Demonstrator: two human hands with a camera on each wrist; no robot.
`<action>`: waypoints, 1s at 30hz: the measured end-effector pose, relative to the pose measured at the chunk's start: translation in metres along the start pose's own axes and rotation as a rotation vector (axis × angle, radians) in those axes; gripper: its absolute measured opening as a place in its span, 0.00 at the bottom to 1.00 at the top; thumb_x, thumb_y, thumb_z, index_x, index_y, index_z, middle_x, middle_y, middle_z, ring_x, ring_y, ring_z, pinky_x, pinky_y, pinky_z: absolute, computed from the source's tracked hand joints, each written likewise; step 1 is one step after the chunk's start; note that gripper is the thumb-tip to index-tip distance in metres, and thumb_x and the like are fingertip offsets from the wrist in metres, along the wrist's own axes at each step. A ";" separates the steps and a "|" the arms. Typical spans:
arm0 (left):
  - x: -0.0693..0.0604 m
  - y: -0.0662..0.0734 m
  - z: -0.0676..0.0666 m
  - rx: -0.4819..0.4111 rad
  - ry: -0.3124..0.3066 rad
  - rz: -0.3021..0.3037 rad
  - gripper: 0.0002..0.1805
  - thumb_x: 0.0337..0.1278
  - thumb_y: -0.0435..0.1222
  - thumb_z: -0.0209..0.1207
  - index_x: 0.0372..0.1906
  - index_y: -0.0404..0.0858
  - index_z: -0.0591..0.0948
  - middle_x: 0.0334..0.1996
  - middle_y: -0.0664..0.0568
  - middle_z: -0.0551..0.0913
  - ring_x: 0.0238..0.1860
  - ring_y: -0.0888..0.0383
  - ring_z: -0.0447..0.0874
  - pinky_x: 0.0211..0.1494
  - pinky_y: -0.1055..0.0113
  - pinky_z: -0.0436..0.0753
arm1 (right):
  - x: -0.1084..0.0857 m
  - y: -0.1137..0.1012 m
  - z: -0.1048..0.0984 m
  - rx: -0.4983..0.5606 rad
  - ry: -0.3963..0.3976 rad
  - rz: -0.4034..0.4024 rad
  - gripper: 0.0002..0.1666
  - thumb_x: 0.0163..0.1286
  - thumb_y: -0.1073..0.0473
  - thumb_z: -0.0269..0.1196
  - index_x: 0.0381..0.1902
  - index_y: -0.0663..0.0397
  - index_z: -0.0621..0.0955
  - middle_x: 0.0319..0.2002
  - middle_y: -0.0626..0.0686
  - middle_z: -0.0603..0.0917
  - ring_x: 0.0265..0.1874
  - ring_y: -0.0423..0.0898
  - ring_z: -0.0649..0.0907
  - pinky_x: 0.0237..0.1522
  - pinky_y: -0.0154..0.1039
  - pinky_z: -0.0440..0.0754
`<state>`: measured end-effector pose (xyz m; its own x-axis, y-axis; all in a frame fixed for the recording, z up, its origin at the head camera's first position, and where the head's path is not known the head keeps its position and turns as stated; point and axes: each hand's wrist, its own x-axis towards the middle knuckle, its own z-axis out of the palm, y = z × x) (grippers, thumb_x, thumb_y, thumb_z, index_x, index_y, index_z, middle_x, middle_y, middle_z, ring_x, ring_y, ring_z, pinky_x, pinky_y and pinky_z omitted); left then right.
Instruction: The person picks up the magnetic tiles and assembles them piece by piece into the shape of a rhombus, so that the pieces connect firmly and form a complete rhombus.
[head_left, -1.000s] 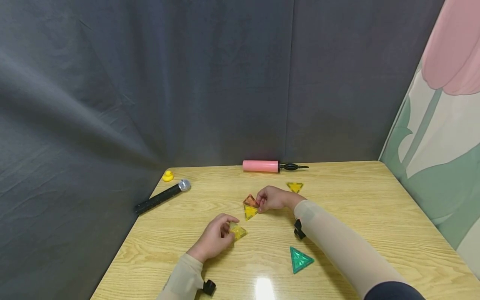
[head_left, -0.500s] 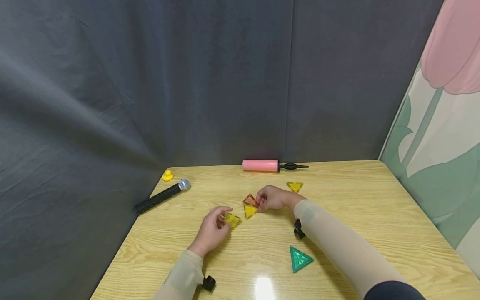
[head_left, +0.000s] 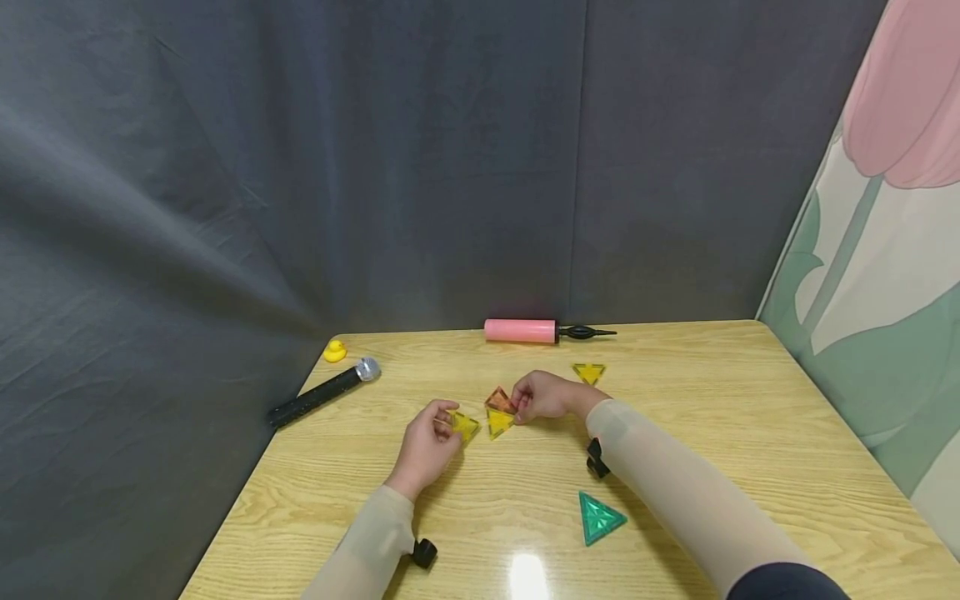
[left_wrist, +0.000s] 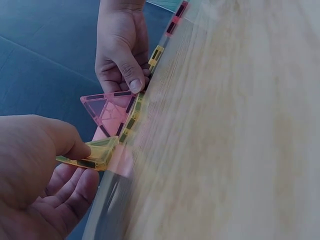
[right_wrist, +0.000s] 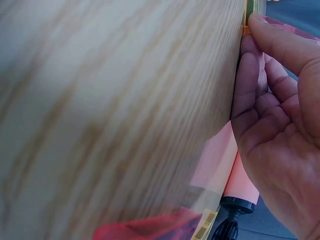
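In the head view my left hand (head_left: 426, 448) pinches a yellow triangular magnetic tile (head_left: 465, 427) between thumb and fingers, a little above the table. My right hand (head_left: 543, 395) is at the right corner of two joined tiles, thumb and fingers pinching there. One of the pair is a second yellow triangular magnetic tile (head_left: 500, 422), flat on the tabletop. The other, an orange-red triangular tile (head_left: 500, 400), looks pink and raised in the left wrist view. There, the left hand's yellow tile (left_wrist: 95, 154) is close to the pair; whether it touches cannot be told.
A green triangular tile (head_left: 601, 518) lies nearer the front, and another yellow tile (head_left: 588, 373) sits beyond the right forearm. Along the back edge is a pink hand pump (head_left: 521, 331). A black microphone (head_left: 322, 396) and a yellow toy duck (head_left: 335, 351) are at the left.
My left hand has moved away from the front edge and slightly left with its yellow tile, which has turned. My right hand stays at the joined tiles.
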<state>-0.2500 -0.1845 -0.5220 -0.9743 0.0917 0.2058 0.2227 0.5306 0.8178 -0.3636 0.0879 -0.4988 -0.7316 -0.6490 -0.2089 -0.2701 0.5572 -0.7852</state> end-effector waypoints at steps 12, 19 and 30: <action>0.012 0.005 0.008 0.018 0.055 -0.028 0.24 0.60 0.28 0.70 0.62 0.37 0.81 0.43 0.52 0.80 0.38 0.58 0.83 0.39 0.64 0.85 | 0.001 -0.001 0.002 0.004 0.010 0.005 0.07 0.67 0.64 0.75 0.36 0.55 0.84 0.27 0.46 0.77 0.29 0.40 0.75 0.35 0.35 0.71; 0.014 0.008 0.011 0.011 0.077 -0.044 0.25 0.60 0.28 0.70 0.63 0.37 0.81 0.43 0.51 0.80 0.38 0.58 0.83 0.37 0.65 0.85 | 0.000 0.000 0.003 0.008 0.020 -0.001 0.07 0.67 0.65 0.74 0.36 0.56 0.84 0.27 0.46 0.77 0.28 0.40 0.74 0.34 0.35 0.71; 0.019 0.009 0.018 -0.002 0.092 -0.046 0.25 0.59 0.27 0.71 0.62 0.36 0.81 0.43 0.50 0.80 0.37 0.59 0.84 0.38 0.66 0.86 | 0.002 0.000 0.004 -0.011 0.033 -0.002 0.08 0.66 0.65 0.75 0.35 0.55 0.84 0.26 0.46 0.78 0.28 0.40 0.75 0.34 0.35 0.72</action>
<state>-0.2672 -0.1625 -0.5204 -0.9763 -0.0102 0.2160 0.1777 0.5311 0.8285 -0.3621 0.0846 -0.5015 -0.7511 -0.6328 -0.1882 -0.2783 0.5621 -0.7789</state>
